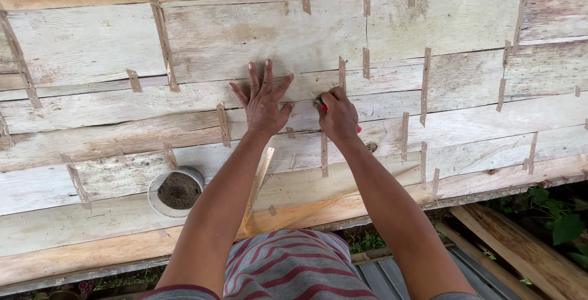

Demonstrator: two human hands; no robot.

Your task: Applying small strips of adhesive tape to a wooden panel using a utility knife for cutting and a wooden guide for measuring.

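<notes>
Hands on wooden surface (441, 18): I see left hand (263, 101) flat, fingers spread, empty; right hand (338, 116) fisted around red-handled tool (321, 104). Bowl (176, 191) of dark grit lies nearby.

Packages: none in view.
Labels: none in view.
Signs: none in view.
Screens: none in view.
</notes>
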